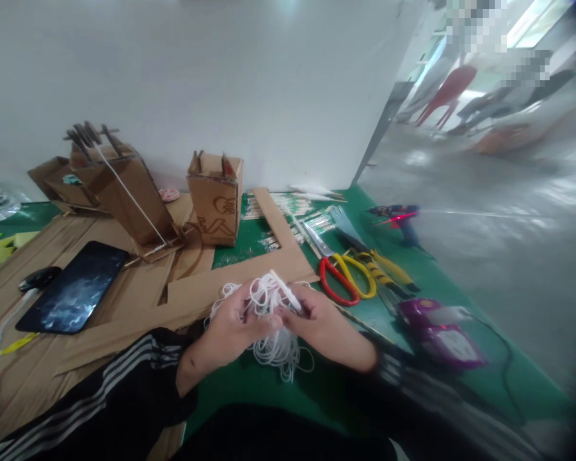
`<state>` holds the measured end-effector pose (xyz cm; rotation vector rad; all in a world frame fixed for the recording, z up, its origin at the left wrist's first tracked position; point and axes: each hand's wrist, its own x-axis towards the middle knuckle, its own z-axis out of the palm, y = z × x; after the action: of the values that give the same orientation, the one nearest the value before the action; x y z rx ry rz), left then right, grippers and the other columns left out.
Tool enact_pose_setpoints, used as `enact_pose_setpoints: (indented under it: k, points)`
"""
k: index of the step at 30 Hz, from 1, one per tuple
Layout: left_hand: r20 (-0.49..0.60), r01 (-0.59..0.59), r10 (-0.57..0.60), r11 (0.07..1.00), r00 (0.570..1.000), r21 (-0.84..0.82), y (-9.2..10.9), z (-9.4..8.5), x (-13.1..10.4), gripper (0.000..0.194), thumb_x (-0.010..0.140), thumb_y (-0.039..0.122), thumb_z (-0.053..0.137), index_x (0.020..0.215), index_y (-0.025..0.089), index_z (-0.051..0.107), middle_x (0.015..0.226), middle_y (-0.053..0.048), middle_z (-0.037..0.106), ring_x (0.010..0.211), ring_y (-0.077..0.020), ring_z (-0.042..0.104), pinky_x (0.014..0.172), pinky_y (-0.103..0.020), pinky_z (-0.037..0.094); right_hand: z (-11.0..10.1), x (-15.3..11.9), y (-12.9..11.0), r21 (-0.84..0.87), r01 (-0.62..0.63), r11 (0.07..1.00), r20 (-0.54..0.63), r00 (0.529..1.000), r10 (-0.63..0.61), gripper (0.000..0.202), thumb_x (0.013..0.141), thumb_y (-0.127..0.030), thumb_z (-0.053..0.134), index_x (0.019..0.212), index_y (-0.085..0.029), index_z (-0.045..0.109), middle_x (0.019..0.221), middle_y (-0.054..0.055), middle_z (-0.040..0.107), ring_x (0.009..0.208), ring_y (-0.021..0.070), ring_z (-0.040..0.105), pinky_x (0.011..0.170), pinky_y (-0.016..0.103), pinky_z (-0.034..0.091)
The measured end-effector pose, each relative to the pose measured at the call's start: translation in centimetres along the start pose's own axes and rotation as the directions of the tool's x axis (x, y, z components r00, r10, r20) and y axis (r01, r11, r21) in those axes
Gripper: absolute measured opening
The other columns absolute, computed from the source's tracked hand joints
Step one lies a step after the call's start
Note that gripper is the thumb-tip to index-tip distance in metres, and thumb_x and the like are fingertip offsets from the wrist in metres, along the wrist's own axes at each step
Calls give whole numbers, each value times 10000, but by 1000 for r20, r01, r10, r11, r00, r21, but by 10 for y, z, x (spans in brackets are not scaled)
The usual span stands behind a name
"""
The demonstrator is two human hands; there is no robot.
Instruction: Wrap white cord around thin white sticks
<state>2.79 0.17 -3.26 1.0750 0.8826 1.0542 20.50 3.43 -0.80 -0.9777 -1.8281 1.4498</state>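
A loose bundle of white cord (pixel 276 349) hangs in loops between my two hands, near the front of the green table. My left hand (pixel 240 323) is closed round part of the cord, its thumb pointing toward the other hand. From the other side, my right hand (pixel 317 320) grips the cord too, its fingers curled beside a thicker white strand that slants up to the left. The thumbs nearly meet in the middle. Loops spill out below and to the left of the hands. Some fingertips are hidden behind the cord.
Cardboard strips (pixel 278 221) lie behind my hands. Scissors (pixel 348 278), pliers (pixel 393 269), a glue gun (pixel 397 214) and a purple power strip (pixel 441 333) are at the right. Cardboard boxes (pixel 215 205) stand at the back, and a phone (pixel 74 288) lies left. People are far right.
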Motion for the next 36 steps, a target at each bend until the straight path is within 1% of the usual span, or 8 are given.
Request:
enact_pose_setpoints:
  k: [4,13,19,23,26,31,33,36]
  points:
    - [-113,-17,27,995,993,94,-4,2,2,283,761,282,724,979,165,587,854,-8,633,779,-134,583,706,-232,485,3,-2,1,-39,19,999,42,999,-18,153,857,-277,599,935,-156,651,817,22,619,763,161,560,689,255,449]
    - [-214,-42,50,998,976,44,-6,-2,3,259,781,286,705,982,164,599,698,40,567,496,-42,450,453,-147,398,2,-1,3,85,-5,996,-11,1000,6,255,907,-368,525,917,-155,665,818,33,612,789,165,570,737,281,458]
    - [-109,8,-3,999,994,43,-6,-6,-2,278,790,294,685,1023,179,585,704,35,542,531,-66,471,450,-157,405,2,3,3,328,-167,930,-32,982,187,325,860,-472,573,774,-167,645,499,-50,451,465,81,427,452,208,344]
    - [21,-114,113,951,993,287,1,-5,-7,137,823,240,621,933,163,590,786,-6,566,666,-109,526,606,-212,457,2,2,-1,426,-298,854,85,953,290,327,830,-490,606,764,-170,600,393,-113,309,340,35,213,349,200,138]
    - [189,-331,272,760,943,558,6,-4,-8,49,834,206,573,856,164,587,763,-18,576,668,-126,526,630,-240,447,3,1,-2,461,-307,833,102,951,293,326,795,-479,648,766,-157,603,441,-99,386,363,29,247,356,195,137]
    - [612,-700,410,102,677,706,6,-1,-8,160,847,129,510,903,227,623,896,-14,654,794,-151,582,718,-263,445,2,-1,-7,409,-319,855,60,944,323,318,807,-454,641,802,-137,648,495,-74,452,406,43,332,381,199,208]
    - [663,-693,384,-76,643,717,6,0,-8,200,856,88,485,885,230,623,899,-4,667,793,-155,581,705,-264,442,1,-2,-8,390,-316,865,53,945,322,314,822,-447,626,829,-135,658,463,-83,423,387,42,304,364,200,184]
    - [692,-687,318,-149,648,712,9,-1,-10,209,875,86,468,927,213,626,974,-32,687,786,-165,580,687,-276,441,-2,-1,-3,413,-285,865,25,953,302,303,835,-442,617,837,-142,658,417,-99,361,361,41,260,340,194,143]
